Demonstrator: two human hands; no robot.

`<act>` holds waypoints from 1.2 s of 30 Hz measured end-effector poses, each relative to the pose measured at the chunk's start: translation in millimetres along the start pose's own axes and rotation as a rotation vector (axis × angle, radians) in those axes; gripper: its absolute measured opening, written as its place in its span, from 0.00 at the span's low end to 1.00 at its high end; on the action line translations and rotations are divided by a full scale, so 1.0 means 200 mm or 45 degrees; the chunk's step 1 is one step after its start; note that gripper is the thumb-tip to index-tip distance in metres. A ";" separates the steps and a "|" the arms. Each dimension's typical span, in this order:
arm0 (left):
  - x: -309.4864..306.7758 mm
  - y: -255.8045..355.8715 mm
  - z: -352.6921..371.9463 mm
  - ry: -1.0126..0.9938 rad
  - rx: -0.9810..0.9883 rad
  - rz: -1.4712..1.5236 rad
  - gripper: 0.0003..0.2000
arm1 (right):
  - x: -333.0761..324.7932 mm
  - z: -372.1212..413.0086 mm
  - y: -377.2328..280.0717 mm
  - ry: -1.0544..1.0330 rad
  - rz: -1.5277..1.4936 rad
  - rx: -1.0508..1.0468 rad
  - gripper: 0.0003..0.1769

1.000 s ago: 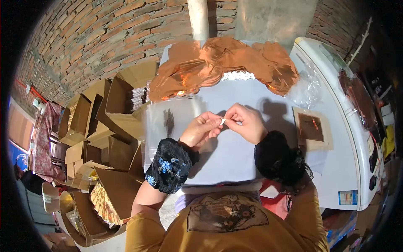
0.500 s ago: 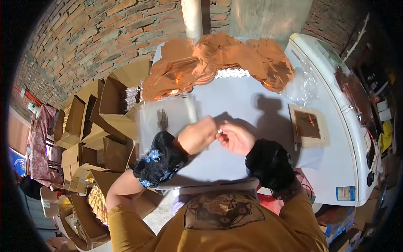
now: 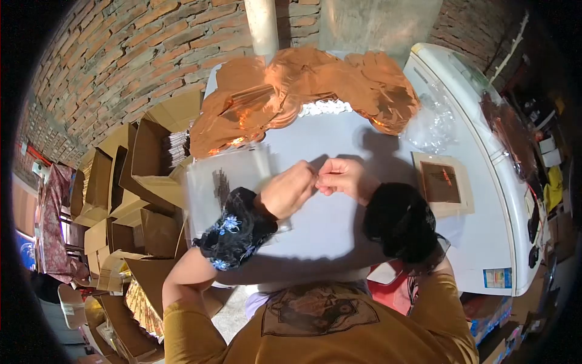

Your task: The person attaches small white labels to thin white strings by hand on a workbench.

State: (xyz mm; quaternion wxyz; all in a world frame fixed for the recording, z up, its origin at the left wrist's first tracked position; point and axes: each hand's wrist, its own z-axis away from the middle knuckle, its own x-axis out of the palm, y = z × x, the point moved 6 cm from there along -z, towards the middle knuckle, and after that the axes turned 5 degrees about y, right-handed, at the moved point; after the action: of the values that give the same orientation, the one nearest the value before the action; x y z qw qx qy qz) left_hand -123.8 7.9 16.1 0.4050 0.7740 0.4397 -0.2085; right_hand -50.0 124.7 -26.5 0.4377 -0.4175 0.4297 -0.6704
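Head view, hands (image 3: pixel 318 182) pinching something, seemingly white

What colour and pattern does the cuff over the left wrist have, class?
The left cuff is black with blue flowers, best seen in the head view.

Both hands, left (image 3: pixel 290 189) and right (image 3: pixel 344 179), meet at the fingertips, wrists angled inward.
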 end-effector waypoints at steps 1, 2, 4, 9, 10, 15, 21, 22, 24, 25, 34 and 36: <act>0.02 -0.02 0.00 -0.016 0.178 -0.028 0.08 | -0.01 -0.02 0.04 -0.094 -0.084 0.060 0.09; 0.04 -0.07 0.01 -0.037 0.218 -0.054 0.08 | -0.02 -0.04 0.08 -0.105 -0.160 0.090 0.09; 0.06 -0.11 0.00 -0.072 0.308 -0.114 0.08 | -0.03 -0.10 0.12 -0.128 -0.301 0.140 0.08; -0.01 -0.23 -0.08 0.090 -0.202 0.030 0.15 | -0.29 -0.36 0.02 0.254 0.178 -0.247 0.07; -0.04 -0.22 -0.07 0.071 -0.262 0.046 0.16 | -0.40 -0.42 -0.01 0.400 0.414 -0.366 0.08; -0.24 -0.12 0.09 0.107 -0.505 0.039 0.16 | -0.98 -0.57 0.00 1.228 1.000 -0.755 0.06; -0.39 -0.10 0.45 0.353 -0.704 0.034 0.18 | -0.97 -0.62 -0.07 1.263 1.320 -1.081 0.05; -0.41 -0.10 0.50 0.402 -0.772 0.036 0.17 | -0.96 -0.64 -0.08 1.269 1.339 -1.086 0.05; -0.43 -0.07 0.59 0.441 -0.844 -0.008 0.16 | -0.93 -0.65 -0.10 1.272 1.375 -1.088 0.05; -0.44 -0.06 0.62 0.460 -0.881 -0.030 0.16 | -0.94 -0.66 -0.10 1.259 1.327 -1.107 0.06; -0.45 0.04 0.73 0.448 -0.925 -0.105 0.13 | -0.95 -0.60 -0.12 1.242 1.258 -0.970 0.11; -0.45 0.07 0.73 0.451 -0.914 -0.105 0.13 | -0.92 -0.51 -0.13 1.204 1.221 -0.816 0.10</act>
State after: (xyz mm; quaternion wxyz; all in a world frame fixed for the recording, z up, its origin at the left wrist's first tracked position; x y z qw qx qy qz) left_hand -153.8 -159.8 -1.4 0.5589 0.5890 0.5784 0.0790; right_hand -102.9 325.8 -65.6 0.3075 0.0416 0.8815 -0.3560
